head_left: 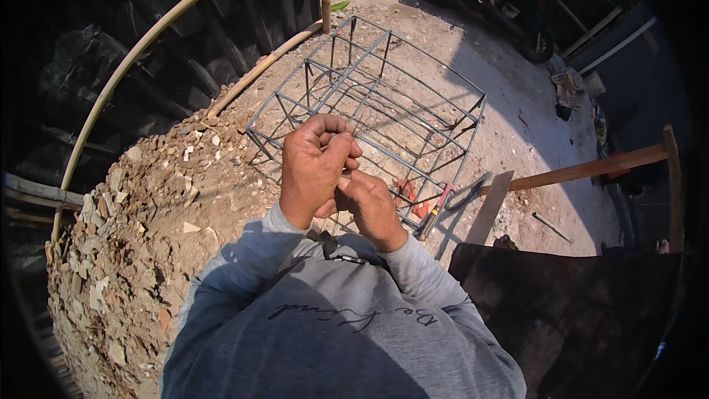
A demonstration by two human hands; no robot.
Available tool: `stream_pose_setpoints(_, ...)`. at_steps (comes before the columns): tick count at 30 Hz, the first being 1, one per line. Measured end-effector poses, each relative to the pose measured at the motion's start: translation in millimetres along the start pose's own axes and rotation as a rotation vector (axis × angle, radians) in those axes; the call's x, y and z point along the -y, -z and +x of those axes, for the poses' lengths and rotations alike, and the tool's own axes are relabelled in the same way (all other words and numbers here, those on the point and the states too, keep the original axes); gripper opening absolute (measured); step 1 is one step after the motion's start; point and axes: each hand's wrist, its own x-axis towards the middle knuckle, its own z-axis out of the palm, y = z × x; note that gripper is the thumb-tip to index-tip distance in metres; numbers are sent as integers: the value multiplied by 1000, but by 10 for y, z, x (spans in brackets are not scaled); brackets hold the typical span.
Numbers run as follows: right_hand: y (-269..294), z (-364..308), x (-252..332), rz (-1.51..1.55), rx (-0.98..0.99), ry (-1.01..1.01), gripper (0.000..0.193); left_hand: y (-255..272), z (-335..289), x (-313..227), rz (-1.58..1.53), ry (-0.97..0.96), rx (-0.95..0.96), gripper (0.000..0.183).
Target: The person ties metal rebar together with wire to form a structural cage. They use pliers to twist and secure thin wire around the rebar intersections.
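Observation:
Both my hands are raised close together in front of my chest. My left hand [310, 174] is the higher one, its thumb and forefinger pinched together. My right hand [375, 210] sits just below and to the right, fingers curled in toward the left hand. Whatever they pinch is too thin or too hidden to make out. Beyond and beneath the hands, a box-shaped cage of steel rebar [421, 80] stands on the ground. By its near right corner is a hand tool with red and yellow on its handle [436, 210]. Crumpled orange-red scraps [406, 191] lie beside it.
A rubble pile [125, 273] slopes up on the left, against dark sheeting with a bent bamboo pole [111, 96]. Wooden boards [583, 168] and a dark sheet [569, 310] are at the right. A parked motorcycle [491, 0] stands at the far right.

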Motion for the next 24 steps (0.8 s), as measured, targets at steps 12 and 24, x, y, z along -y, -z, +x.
stream_pose_setpoints(12,-39,-31,71,-529,-41,227,25,147,-104,-60,7,-26,74,20)
stream_pose_setpoints(24,-104,202,522,-1049,-20,935,40,189,-150,-64,24,91,33,20)
